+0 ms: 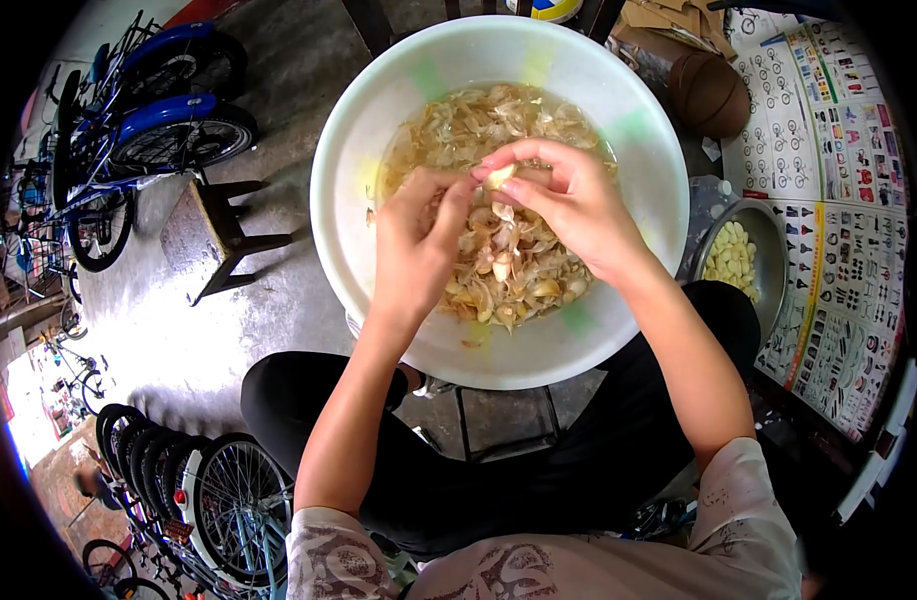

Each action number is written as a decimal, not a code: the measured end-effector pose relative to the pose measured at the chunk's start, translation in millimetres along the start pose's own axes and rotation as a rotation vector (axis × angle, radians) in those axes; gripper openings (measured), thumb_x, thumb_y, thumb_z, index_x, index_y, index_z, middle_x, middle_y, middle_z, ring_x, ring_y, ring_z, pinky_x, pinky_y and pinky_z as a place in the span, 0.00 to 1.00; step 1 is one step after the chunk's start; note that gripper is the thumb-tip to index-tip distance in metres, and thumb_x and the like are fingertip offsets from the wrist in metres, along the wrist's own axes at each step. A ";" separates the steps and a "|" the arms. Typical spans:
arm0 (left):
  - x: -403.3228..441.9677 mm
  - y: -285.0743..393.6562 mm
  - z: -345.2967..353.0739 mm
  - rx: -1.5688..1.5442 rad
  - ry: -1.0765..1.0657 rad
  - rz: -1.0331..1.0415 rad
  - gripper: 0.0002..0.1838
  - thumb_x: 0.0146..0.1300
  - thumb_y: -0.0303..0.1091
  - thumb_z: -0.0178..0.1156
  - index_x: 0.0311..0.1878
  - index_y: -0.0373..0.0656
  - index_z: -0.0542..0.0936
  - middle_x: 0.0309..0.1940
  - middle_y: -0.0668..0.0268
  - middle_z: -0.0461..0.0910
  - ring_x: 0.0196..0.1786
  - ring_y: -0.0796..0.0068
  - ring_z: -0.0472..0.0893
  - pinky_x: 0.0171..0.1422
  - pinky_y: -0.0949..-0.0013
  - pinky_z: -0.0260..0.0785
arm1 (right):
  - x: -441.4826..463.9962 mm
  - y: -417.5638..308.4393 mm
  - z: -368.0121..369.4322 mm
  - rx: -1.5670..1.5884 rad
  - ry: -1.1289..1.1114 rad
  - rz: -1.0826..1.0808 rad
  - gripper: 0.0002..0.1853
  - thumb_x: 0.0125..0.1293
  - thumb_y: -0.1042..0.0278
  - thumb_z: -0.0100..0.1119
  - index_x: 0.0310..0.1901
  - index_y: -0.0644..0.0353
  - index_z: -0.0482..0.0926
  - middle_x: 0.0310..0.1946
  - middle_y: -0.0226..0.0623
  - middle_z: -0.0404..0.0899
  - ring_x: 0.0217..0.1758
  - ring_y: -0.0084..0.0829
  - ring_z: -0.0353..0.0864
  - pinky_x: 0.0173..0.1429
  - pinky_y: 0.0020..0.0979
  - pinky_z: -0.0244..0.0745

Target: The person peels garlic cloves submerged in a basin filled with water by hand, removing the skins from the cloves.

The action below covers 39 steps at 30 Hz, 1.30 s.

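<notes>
A pale garlic clove [501, 178] is between the thumb and fingers of my right hand [574, 205], above a wide white basin [354, 130]. My left hand [422, 225] is closed, its thumb and fingertips pinched against the clove's left edge. Any bit of skin in that pinch is too small to make out. Below both hands, the basin holds water with many loose garlic skins [509, 285] and some cloves among them. Part of this heap is hidden by my hands.
Right of the basin, a metal bowl [774, 255] holds peeled garlic cloves [731, 258]. A brown basketball [709, 94] lies behind it, beside a printed poster sheet [839, 220]. A small wooden stool [211, 240] stands at left, with bicycles [169, 130] beyond and more wheels [241, 510] at lower left.
</notes>
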<state>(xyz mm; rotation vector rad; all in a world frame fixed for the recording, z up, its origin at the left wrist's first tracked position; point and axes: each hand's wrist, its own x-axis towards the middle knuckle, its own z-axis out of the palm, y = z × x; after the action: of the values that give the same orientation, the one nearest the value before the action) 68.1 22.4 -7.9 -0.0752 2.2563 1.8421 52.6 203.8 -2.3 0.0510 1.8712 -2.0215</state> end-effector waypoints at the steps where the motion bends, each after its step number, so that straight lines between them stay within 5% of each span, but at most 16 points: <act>1: -0.6 2.1 2.7 0.097 0.017 0.094 0.08 0.70 0.28 0.59 0.46 0.35 0.83 0.38 0.68 0.80 0.41 0.82 0.77 0.42 0.74 0.73 | -0.2 0.9 -0.4 -0.044 0.035 -0.006 0.08 0.69 0.80 0.58 0.48 0.65 0.81 0.42 0.39 0.86 0.48 0.24 0.85 0.54 0.25 0.80; 4: -2.3 0.3 12.4 0.063 0.076 0.230 0.10 0.60 0.24 0.69 0.45 0.33 0.84 0.38 0.63 0.81 0.38 0.78 0.81 0.40 0.74 0.79 | -0.1 2.3 2.3 0.070 0.084 -0.089 0.05 0.67 0.80 0.61 0.43 0.67 0.83 0.44 0.39 0.86 0.46 0.23 0.85 0.51 0.23 0.80; 11: -2.1 -1.3 9.9 0.048 0.170 0.252 0.12 0.58 0.22 0.69 0.46 0.34 0.85 0.39 0.62 0.82 0.38 0.79 0.82 0.41 0.75 0.80 | -5.4 8.3 7.8 0.056 0.092 -0.067 0.09 0.65 0.83 0.62 0.46 0.68 0.83 0.45 0.38 0.86 0.44 0.23 0.86 0.49 0.22 0.82; 17: -2.3 -2.5 5.9 0.147 0.193 0.304 0.13 0.55 0.19 0.70 0.46 0.36 0.86 0.39 0.63 0.83 0.37 0.76 0.83 0.44 0.73 0.79 | -8.2 9.7 11.5 -0.196 0.101 -0.148 0.10 0.68 0.69 0.64 0.45 0.68 0.85 0.37 0.35 0.87 0.42 0.23 0.86 0.43 0.23 0.80; 22: -4.1 1.6 6.1 0.312 0.159 0.514 0.15 0.54 0.18 0.69 0.46 0.38 0.86 0.41 0.63 0.83 0.38 0.72 0.85 0.44 0.71 0.80 | -10.0 5.5 10.5 0.069 0.059 0.107 0.12 0.69 0.63 0.63 0.44 0.65 0.85 0.34 0.32 0.86 0.37 0.20 0.84 0.39 0.19 0.76; 32: -4.7 0.5 8.4 0.334 0.140 0.544 0.15 0.56 0.17 0.67 0.48 0.37 0.85 0.43 0.61 0.82 0.39 0.71 0.85 0.41 0.71 0.81 | -4.8 0.6 3.3 0.377 0.050 0.249 0.09 0.69 0.67 0.62 0.42 0.66 0.84 0.42 0.38 0.84 0.39 0.24 0.86 0.46 0.25 0.83; 39: -1.7 -0.2 -1.8 -0.429 0.049 -0.024 0.15 0.68 0.26 0.62 0.56 0.33 0.79 0.45 0.66 0.78 0.46 0.79 0.79 0.53 0.75 0.73 | -3.9 2.9 3.6 0.035 0.005 0.078 0.08 0.64 0.73 0.64 0.42 0.67 0.83 0.34 0.35 0.85 0.37 0.23 0.85 0.44 0.25 0.81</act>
<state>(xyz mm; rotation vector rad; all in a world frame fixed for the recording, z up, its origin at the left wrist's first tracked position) 69.5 20.4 -7.5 -0.2177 1.8396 2.2989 57.9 201.2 -3.5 0.1366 1.8083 -2.0024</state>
